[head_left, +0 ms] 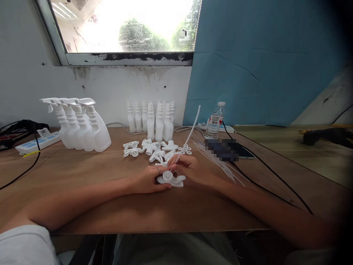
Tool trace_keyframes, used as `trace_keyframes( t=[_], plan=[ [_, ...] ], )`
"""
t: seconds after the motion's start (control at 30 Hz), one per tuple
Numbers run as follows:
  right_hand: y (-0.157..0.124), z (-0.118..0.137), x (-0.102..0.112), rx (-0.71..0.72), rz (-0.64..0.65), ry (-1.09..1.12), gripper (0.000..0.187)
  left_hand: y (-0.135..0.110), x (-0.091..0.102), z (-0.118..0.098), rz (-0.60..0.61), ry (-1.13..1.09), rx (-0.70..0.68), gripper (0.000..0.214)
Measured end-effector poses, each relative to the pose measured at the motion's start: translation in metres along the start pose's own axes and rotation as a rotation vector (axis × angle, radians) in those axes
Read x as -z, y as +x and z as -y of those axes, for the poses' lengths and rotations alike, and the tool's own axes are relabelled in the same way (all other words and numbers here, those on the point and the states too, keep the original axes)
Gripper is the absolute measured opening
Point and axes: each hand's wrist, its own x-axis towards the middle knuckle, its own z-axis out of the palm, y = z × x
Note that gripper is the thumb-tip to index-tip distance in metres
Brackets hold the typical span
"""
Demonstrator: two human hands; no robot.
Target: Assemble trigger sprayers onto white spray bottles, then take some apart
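My left hand [149, 179] is closed around a white spray-trigger head [170, 179] that rests on the wooden table [82, 176], cap opening facing up. My right hand [190, 170] pinches a long thin white dip tube [189, 135], whose lower end meets the trigger head while its upper end slants up and to the right. Just behind my hands lie several loose white trigger heads [149, 148] and small white ring washers [185, 149].
Assembled white spray bottles [82, 127] stand at the back left, uncapped white bottles [151, 119] at the back centre. Spare dip tubes [220, 165], a phone [244, 151], a water bottle [215, 120], black cables and a power strip [37, 141] also lie on the table.
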Motion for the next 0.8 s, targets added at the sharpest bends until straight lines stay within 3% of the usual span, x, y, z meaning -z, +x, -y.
trace_keyframes(
  t=[0.2, 0.5, 0.8],
  plan=[
    [-0.0013, 0.0015, 0.0028, 0.035, 0.049, -0.13, 0.03, 0.0, -0.0011, 0.0008, -0.006, -0.006, -0.01, 0.029],
    [-0.0043, 0.0018, 0.0065, 0.231, 0.106, -0.342, 0.022, 0.0016, -0.0017, 0.002, -0.018, 0.022, -0.021, 0.028],
    [-0.0034, 0.0066, 0.0049, 0.243, 0.094, -0.378, 0.022, 0.0005, -0.0023, 0.0031, -0.015, 0.011, -0.033, 0.031]
  ],
)
